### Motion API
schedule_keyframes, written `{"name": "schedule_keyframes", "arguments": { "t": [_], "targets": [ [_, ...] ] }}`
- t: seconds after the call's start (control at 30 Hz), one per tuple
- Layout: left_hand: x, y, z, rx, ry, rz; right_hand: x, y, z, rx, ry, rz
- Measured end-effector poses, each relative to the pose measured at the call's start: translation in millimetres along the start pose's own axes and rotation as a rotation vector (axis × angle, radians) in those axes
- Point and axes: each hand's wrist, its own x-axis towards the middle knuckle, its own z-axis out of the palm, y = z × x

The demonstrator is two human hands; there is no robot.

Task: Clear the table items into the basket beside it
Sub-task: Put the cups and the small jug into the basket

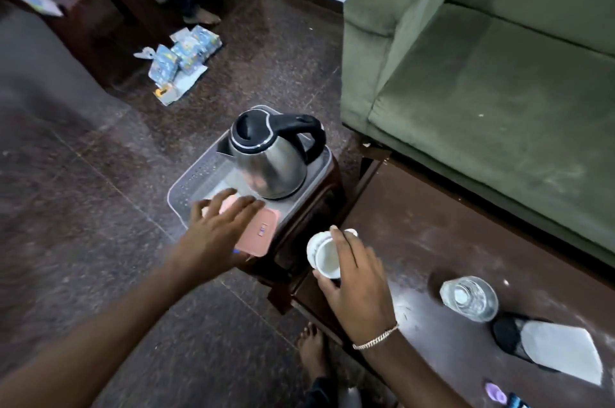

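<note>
A clear plastic basket (pixel 186 183) stands on a dark stool left of the brown table (pixel 432 234). A steel kettle (pixel 273 161) with a black lid and handle sits inside it. My left hand (pixel 216 234) lies flat, fingers spread, on a pink flat case (pixel 258 236) that rests across the basket's near rim. My right hand (pixel 352 281) grips stacked white cups (pixel 324 254) at the table's left end, close to the basket. A clear glass (pixel 469 298) stands further right on the table.
A black pouch with a white paper (pixel 549 346) lies at the table's right end, a small purple item (pixel 496 392) near the front edge. A green sofa (pixel 482 75) runs behind the table. Blue packets (pixel 181 58) lie on the floor. My bare foot (pixel 311 347) is below.
</note>
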Motion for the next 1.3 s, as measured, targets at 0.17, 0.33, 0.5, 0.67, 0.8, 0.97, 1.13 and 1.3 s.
{"name": "schedule_keyframes", "arguments": {
  "t": [0.17, 0.33, 0.5, 0.67, 0.8, 0.97, 1.13, 1.3],
  "targets": [
    [2, -87, -13, 0.039, -0.056, -0.074, 56, -52, 23, 0.045, 0.009, -0.014],
    [21, -136, -6, 0.066, -0.094, -0.075, 97, -81, 50, 0.001, -0.014, -0.003],
    [41, -161, 6, 0.150, -0.149, -0.038, 114, -93, 74, -0.119, -0.074, 0.044],
    [55, -167, 16, 0.232, -0.178, 0.045, 116, -99, 87, -0.220, -0.114, 0.077],
    [60, -167, 23, 0.268, -0.202, 0.106, 117, -107, 94, -0.281, -0.128, 0.098],
    [62, -170, 29, 0.275, -0.225, 0.106, 117, -108, 103, -0.309, -0.111, 0.093],
    [64, -170, 30, 0.282, -0.243, 0.104, 119, -105, 109, -0.295, -0.149, 0.113],
    [66, -170, 29, 0.309, -0.246, 0.107, 122, -101, 110, -0.290, -0.194, 0.133]
  ]
}}
